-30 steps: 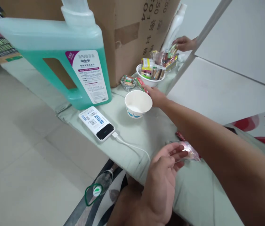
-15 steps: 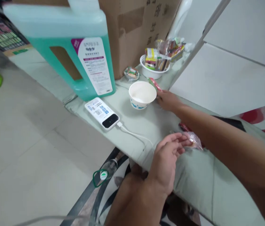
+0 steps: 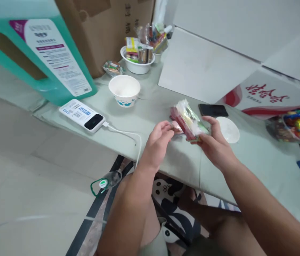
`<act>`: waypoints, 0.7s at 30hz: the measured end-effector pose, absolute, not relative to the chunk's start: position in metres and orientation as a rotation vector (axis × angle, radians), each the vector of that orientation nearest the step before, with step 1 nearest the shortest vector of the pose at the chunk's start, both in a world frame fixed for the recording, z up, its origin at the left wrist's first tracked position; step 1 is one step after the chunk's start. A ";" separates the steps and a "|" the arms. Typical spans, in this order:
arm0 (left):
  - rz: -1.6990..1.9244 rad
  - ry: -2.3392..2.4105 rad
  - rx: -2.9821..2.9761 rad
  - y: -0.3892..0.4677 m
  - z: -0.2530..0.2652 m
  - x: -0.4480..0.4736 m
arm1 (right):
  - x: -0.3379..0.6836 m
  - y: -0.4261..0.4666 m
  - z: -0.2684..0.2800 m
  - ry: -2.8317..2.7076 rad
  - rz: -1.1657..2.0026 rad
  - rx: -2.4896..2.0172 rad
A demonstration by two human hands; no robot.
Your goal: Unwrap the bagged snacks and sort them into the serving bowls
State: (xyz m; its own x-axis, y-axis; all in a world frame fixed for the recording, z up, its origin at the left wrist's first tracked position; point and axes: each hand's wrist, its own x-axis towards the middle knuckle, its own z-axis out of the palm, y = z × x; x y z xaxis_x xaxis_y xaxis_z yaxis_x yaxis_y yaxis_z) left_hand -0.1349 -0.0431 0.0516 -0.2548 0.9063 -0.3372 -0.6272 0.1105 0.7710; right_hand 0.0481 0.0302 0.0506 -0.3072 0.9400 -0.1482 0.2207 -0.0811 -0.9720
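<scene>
My right hand [image 3: 216, 147] is closed on a snack packet [image 3: 189, 119] in red, green and clear wrapping, tilted above the table and blurred by motion. Close by on the left, my left hand [image 3: 157, 144] has curled fingers around the near end of a small pinkish wrapped snack [image 3: 176, 128], partly hidden behind the larger packet. A white paper bowl [image 3: 124, 90] with a blue leaf print stands upright beyond my left hand. To the right of my right hand lies a white round dish or lid [image 3: 229, 129], beside a dark phone [image 3: 213, 110].
A white power bank [image 3: 82, 115] with a plugged-in cable lies near the table edge. Behind stand a large jug of green liquid [image 3: 67, 67], a cardboard box [image 3: 96, 39] and a white bowl of wrapped snacks [image 3: 138, 67]. More snacks sit in a clear container [image 3: 285, 129] at right.
My right hand has come back from beside the paper bowl, bringing the red and green packet in front of me. The view has swung right, showing the phone and white dish.
</scene>
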 end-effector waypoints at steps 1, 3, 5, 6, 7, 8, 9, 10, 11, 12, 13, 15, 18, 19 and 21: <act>1.518 1.089 0.431 -0.042 0.050 -0.130 | 0.069 0.016 0.045 -1.507 1.407 -1.313; 1.535 1.144 0.571 -0.041 0.047 -0.121 | 0.106 -0.005 0.031 -1.429 1.334 -1.423; 1.511 1.225 0.709 -0.039 0.045 -0.113 | 0.135 -0.016 0.018 -1.407 1.262 -1.575; 1.478 1.286 0.780 -0.039 0.045 -0.109 | 0.145 -0.019 0.014 -1.437 1.215 -1.656; 1.430 1.360 0.852 -0.038 0.045 -0.105 | 0.153 -0.021 0.012 -1.495 1.147 -1.730; 1.369 1.440 0.929 -0.038 0.047 -0.100 | 0.159 -0.023 0.011 -1.572 1.051 -1.789; 1.300 1.511 1.010 -0.038 0.049 -0.093 | 0.163 -0.025 0.013 -1.659 0.936 -1.822; 1.234 1.559 1.091 -0.039 0.051 -0.085 | 0.167 -0.027 0.015 -1.741 0.817 -1.824; 1.178 1.569 1.167 -0.041 0.053 -0.075 | 0.170 -0.030 0.017 -1.803 0.710 -1.800; 1.144 1.539 1.227 -0.044 0.055 -0.063 | 0.172 -0.032 0.019 -1.842 0.635 -1.758; 1.134 1.475 1.257 -0.048 0.055 -0.048 | 0.175 -0.034 0.020 -1.865 0.601 -1.710; 1.167 1.306 1.199 -0.061 0.048 -0.019 | 0.179 -0.037 0.020 -1.878 0.599 -1.629; 1.159 1.160 0.911 -0.086 0.027 0.008 | 0.183 -0.037 0.019 -1.836 0.635 -1.575; 1.172 1.218 0.851 -0.094 0.020 0.009 | 0.184 -0.037 0.019 -1.818 0.654 -1.567; 1.261 1.372 0.735 -0.107 0.009 -0.002 | 0.187 -0.038 0.021 -1.786 0.708 -1.560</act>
